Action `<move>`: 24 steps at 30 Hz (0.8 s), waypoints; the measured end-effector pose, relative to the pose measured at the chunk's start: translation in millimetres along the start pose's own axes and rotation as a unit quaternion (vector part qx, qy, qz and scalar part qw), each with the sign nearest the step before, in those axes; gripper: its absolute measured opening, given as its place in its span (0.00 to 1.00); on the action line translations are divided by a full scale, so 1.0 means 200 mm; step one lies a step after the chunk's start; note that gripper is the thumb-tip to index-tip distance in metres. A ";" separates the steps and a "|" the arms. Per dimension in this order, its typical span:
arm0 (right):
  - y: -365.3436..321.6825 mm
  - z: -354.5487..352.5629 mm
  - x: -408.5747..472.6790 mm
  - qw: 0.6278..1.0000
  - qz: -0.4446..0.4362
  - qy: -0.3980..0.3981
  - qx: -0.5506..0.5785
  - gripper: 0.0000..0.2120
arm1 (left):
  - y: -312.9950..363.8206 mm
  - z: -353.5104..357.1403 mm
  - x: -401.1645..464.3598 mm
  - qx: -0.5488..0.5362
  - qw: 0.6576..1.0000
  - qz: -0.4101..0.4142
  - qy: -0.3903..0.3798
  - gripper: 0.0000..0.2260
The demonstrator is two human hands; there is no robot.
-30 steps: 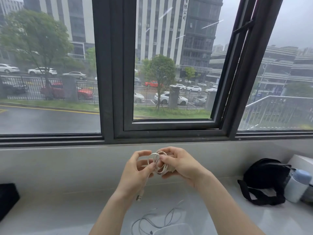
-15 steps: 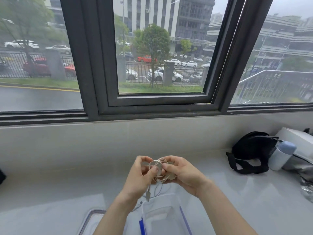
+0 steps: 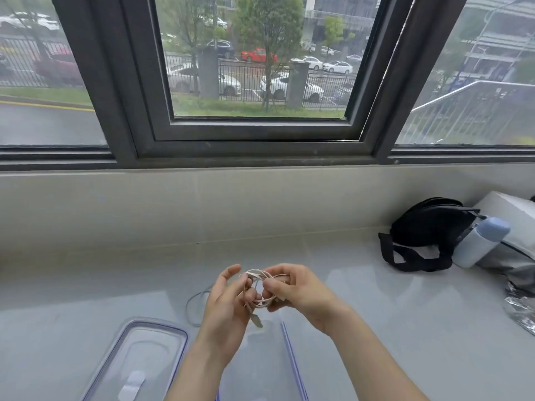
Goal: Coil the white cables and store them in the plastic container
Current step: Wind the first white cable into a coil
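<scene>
A grey stone counter (image 3: pixel 86 285) runs under a dark-framed window (image 3: pixel 260 140). At the far right of the counter lies a black bag (image 3: pixel 425 230) with its strap trailing toward the near side. Just right of it a pale blue bottle (image 3: pixel 479 241) leans against a grey-white bag (image 3: pixel 518 221). Crinkled silver foil (image 3: pixel 521 308) sits at the right edge, nearer. Outside are parked cars (image 3: pixel 292 85), a metal fence (image 3: pixel 252 79) and trees (image 3: pixel 269 27).

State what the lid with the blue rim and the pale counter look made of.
Lid with the blue rim: apparently clear glossy plastic; the counter shows through it. Pale counter: likely polished stone or tile, glossy with soft window reflections; which one is unclear.
</scene>
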State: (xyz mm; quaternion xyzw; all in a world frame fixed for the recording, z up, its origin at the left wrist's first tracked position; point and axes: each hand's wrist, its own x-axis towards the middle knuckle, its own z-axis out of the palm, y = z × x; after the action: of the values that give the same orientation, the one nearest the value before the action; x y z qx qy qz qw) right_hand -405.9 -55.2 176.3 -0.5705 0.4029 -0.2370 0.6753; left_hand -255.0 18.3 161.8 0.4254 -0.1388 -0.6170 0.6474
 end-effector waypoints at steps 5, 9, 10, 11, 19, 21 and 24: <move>0.08 -0.03 0.05 0.995 0.004 0.008 0.104 0.12 | -0.02 -0.02 0.00 0.136 0.990 0.022 -0.009 0.19; 0.13 -0.01 0.10 0.976 0.019 0.005 0.215 0.13 | -0.04 -0.02 0.01 0.195 0.979 0.047 0.029 0.18; 0.15 -0.01 0.10 0.973 0.021 0.000 0.229 0.14 | -0.03 -0.02 0.03 0.206 0.976 0.058 0.045 0.16; 0.16 0.00 0.11 0.971 0.023 -0.007 0.237 0.15 | -0.03 -0.02 0.04 0.213 0.973 0.068 0.058 0.13; 0.23 -0.02 0.15 0.992 0.029 -0.016 0.120 0.19 | -0.09 -0.09 0.11 0.212 0.971 0.047 0.105 0.06; 0.30 -0.01 0.15 0.997 0.043 0.021 0.059 0.15 | -0.16 -0.13 0.12 0.258 0.959 0.043 0.110 0.06; 0.42 0.00 0.14 0.991 0.091 0.097 0.000 0.11 | -0.26 -0.21 0.12 0.364 0.922 0.040 0.128 0.05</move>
State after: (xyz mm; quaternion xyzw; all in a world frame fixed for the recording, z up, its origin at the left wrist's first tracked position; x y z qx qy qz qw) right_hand -401.7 -57.4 87.5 -0.5055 0.5167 -0.2288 0.6520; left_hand -255.5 18.4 91.5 0.7010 -0.2865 -0.4383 0.4842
